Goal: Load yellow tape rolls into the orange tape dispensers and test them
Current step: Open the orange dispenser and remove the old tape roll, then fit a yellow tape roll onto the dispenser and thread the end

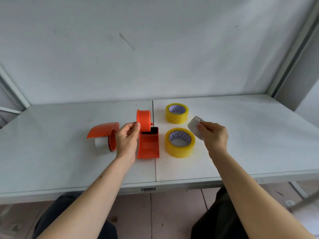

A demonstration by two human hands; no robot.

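My left hand (pixel 126 140) grips the orange tape dispenser (pixel 148 135) on the tabletop (pixel 241 135), while my right hand (pixel 214 137) pinches a white empty tape core (pixel 196 127).

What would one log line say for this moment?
left hand: grips dispenser | right hand: holds white core | two yellow rolls on table, unloaded

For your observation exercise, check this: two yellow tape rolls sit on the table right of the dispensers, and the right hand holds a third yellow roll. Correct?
Not quite. The head view shows the right hand holding an empty white core, not a third yellow roll. The two yellow tape rolls do sit right of the dispensers.
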